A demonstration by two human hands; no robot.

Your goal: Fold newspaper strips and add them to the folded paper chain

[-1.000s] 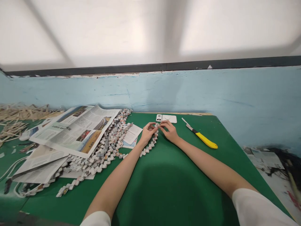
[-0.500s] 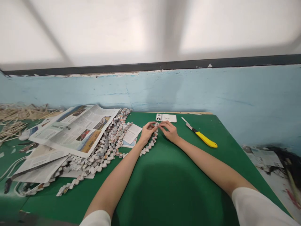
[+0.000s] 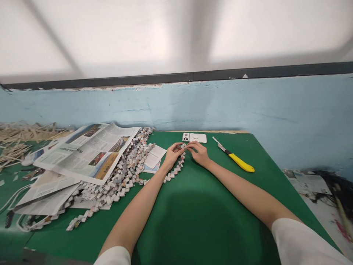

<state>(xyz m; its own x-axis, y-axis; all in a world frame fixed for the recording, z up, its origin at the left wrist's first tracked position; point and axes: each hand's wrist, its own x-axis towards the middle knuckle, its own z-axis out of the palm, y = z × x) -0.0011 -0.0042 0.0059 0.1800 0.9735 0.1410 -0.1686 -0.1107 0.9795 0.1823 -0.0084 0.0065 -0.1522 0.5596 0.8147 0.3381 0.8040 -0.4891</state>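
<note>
A zigzag chain of folded newspaper [image 3: 178, 168] curves up from the green table top [image 3: 198, 213] to my fingers. My left hand [image 3: 173, 154] pinches its upper end between thumb and fingers. Just to the right, my right hand [image 3: 199, 152] has its fingertips closed at the same end of the chain; the exact folds between them are too small to make out. The lower part of the chain passes behind my left forearm, toward a heap of similar folded paper chains [image 3: 124, 173].
Newspaper sheets [image 3: 91, 151] cover part of the heap on the left. A white phone [image 3: 197, 138] lies behind my hands. To the right is a yellow-handled knife [image 3: 241, 162]. Small printed papers [image 3: 154, 156] lie left of my hands; wooden sticks [image 3: 13, 152] are piled far left.
Both hands stay at the end of the paper chain in nearly the same pose. The view has shifted very slightly; nothing else has visibly moved.
</note>
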